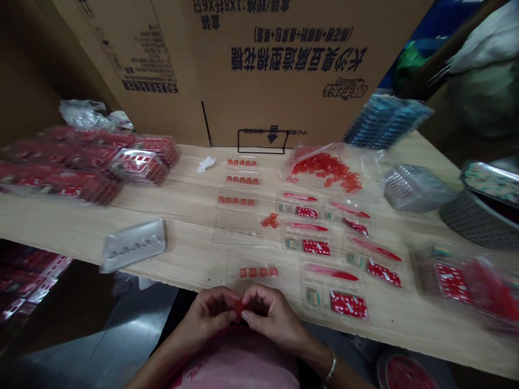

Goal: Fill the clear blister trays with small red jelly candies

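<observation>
Close to my body, at the table's front edge, my left hand [213, 313] and my right hand [272, 316] meet with fingertips pinched on one small red translucent plastic piece [238, 308]. Its exact shape is partly covered by the fingers. Just beyond them lies a clear plastic tray [233, 259] with several red square pieces [263, 272] in a row. Farther back, a few loose red pieces [270, 220] rest on another clear tray [227, 229]. Three rows of red pieces [236, 201] stand behind that. An open bag of red pieces [324, 167] lies at the back right.
Filled trays with red forks or picks and red dotted packets [316, 247] spread on the right. Stacked red packs [81, 156] fill the left. A white moulded tray [133, 244] sits front left. A large carton [284, 70] stands behind; a grey basket [478, 216] is far right.
</observation>
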A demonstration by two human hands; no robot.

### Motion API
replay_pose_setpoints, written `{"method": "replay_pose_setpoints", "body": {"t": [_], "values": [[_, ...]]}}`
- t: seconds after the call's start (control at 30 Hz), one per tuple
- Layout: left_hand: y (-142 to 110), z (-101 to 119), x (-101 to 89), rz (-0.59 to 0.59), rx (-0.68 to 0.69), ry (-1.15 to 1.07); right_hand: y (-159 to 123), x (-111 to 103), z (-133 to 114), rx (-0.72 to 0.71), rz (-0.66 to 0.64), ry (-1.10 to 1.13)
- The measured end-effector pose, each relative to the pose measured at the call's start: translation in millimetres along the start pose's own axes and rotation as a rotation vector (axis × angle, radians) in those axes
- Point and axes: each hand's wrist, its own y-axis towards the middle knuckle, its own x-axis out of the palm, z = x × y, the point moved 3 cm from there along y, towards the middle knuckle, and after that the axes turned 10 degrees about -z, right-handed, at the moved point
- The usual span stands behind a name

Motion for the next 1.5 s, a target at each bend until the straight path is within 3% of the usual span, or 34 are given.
{"method": "replay_pose_setpoints", "body": {"t": [0.2, 0.33, 0.53, 0.7, 0.83, 0.97, 1.07, 1.2, 1.27, 1.37, 1.5], "values": [[3, -11, 2.7, 0.09, -0.146, -0.273, 4, -3, 1, -0.172, 0.104, -0.243], [3, -15, 1.7, 0.06, -0.128, -0.322, 4, 1, -1, -0.27, 0.108, -0.265], [9, 1, -12.1, 0.086, 0.005, 0.043, 10, -1, -8, -0.244, 0.055, -0.347], [18, 25, -40.4, 0.32, 0.267, 0.679, 43, -15, -23, -0.294, -0.009, -0.968], [28, 17, -47.8, 0.18, 0.281, 0.849, 63, -14, -18, -0.236, -0.114, -1.219], [32, 8, -47.8, 0.189, 0.307, 0.989, 62, -17, -14, -0.231, -0.109, -1.212], [33, 6, -45.4, 0.186, 0.377, 1.132, 60, -40, -25, -0.201, -0.093, -1.218], [34, 5, -44.9, 0.171, 0.44, 1.229, 71, -94, -46, -0.012, 0.162, -1.383], [35, 4, -45.9, 0.182, 0.437, 1.236, 82, -112, -50, 0.03, 0.203, -1.423], [33, 3, -46.1, 0.184, 0.423, 1.224, 95, -122, -47, 0.068, 0.196, -1.483], [28, 8, -41.9, 0.145, 0.386, 1.175, 100, -119, -41, 0.079, 0.165, -1.544]]}}
